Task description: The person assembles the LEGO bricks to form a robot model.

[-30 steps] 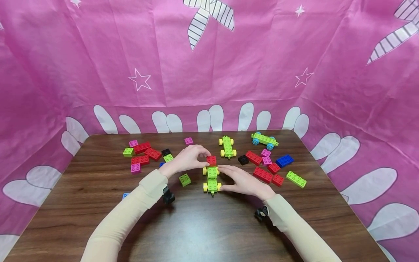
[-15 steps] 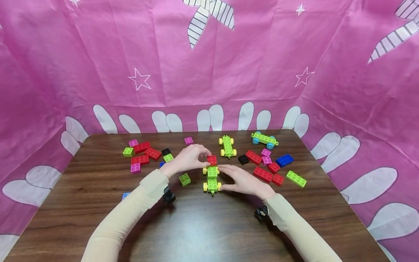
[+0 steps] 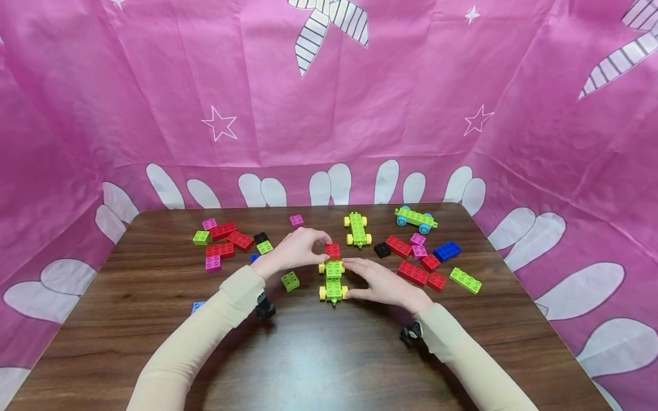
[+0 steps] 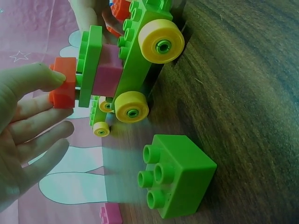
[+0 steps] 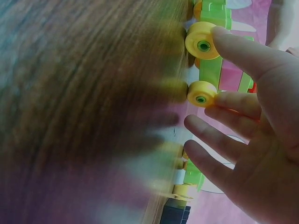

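Note:
In the middle of the table stands a green wheeled base [image 3: 333, 290] with yellow wheels. A pink brick [image 4: 108, 70] sits on its far end, with a flat green brick [image 4: 93, 65] above that. My left hand [image 3: 299, 248] pinches a red brick [image 4: 65, 88] between thumb and fingers, close over the green brick, whose studs show between the two. On the base's right side, my right hand [image 3: 382, 282] has its thumb at the near yellow wheel [image 5: 203, 40] and its index finger at the far yellow wheel [image 5: 202, 94]. Its other fingers extend past them.
A loose green brick [image 3: 290, 281] lies left of the base. Behind it are another yellow-wheeled base [image 3: 357, 230] and a blue-wheeled one [image 3: 415, 220]. Several red, pink, green and black bricks lie at left, and more, with a blue brick [image 3: 447, 252], at right.

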`<action>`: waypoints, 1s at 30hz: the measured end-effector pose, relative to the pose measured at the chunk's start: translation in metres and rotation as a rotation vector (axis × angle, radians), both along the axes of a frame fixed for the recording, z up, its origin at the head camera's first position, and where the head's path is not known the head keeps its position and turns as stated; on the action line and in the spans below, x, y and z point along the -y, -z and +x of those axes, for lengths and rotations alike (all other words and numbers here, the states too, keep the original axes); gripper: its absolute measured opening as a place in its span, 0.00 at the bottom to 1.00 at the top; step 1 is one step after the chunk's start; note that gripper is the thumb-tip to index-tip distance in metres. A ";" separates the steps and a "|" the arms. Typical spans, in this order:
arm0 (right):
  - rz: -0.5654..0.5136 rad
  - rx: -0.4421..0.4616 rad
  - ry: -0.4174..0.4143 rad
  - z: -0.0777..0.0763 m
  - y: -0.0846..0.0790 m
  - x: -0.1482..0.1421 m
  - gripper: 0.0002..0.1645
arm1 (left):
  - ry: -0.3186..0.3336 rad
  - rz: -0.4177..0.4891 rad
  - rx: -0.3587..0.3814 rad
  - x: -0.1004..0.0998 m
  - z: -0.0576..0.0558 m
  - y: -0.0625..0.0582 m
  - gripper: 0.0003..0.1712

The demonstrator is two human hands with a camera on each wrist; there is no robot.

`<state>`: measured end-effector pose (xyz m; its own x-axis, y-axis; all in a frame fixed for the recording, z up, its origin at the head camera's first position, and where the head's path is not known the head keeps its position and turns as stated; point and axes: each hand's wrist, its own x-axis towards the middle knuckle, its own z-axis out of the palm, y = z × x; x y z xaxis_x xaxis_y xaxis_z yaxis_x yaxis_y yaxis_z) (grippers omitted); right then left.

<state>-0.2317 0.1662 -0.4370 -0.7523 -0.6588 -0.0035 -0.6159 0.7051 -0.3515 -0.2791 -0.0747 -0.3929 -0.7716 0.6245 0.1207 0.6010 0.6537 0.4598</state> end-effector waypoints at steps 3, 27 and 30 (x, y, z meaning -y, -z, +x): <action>0.000 0.006 0.005 0.000 0.001 0.000 0.44 | 0.005 -0.001 0.002 0.000 -0.001 0.001 0.19; -0.006 0.011 0.015 -0.002 0.003 -0.002 0.44 | -0.004 -0.014 -0.018 -0.002 0.003 -0.002 0.19; -0.007 0.013 0.016 -0.002 0.003 -0.002 0.44 | -0.007 -0.028 -0.032 -0.002 0.004 -0.002 0.19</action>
<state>-0.2333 0.1677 -0.4399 -0.7624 -0.6471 -0.0087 -0.6000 0.7119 -0.3649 -0.2752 -0.0725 -0.3909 -0.7718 0.6228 0.1279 0.6107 0.6701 0.4220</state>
